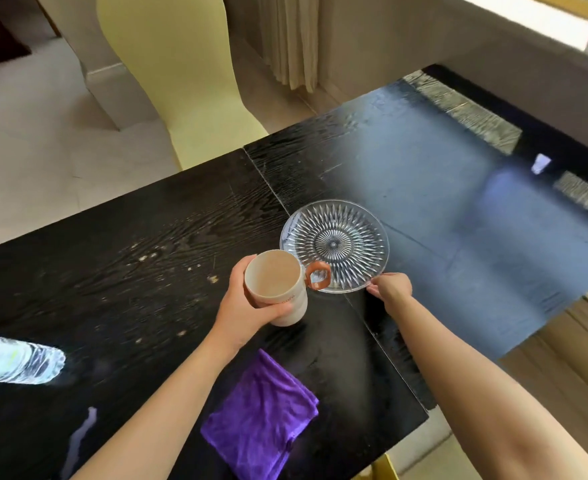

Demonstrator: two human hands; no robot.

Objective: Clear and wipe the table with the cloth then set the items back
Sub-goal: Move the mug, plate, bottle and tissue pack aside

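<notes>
My left hand (pixel 247 306) is wrapped around a cream mug (pixel 278 289) with an orange-brown handle, which looks empty; whether it rests on the table or is lifted I cannot tell. My right hand (pixel 391 289) pinches the near rim of a clear cut-glass plate (pixel 334 244) just right of the mug. A folded purple cloth (pixel 261 417) lies on the black wooden table (pixel 112 271) near the front edge, between my forearms. Pale crumbs and smears dot the tabletop left of the mug.
A clear plastic water bottle (pixel 15 362) lies on its side at the table's left edge. A pale yellow chair (pixel 188 81) stands behind the far side. The right half of the table reflects window light. A pale streak (pixel 81 441) marks the near left.
</notes>
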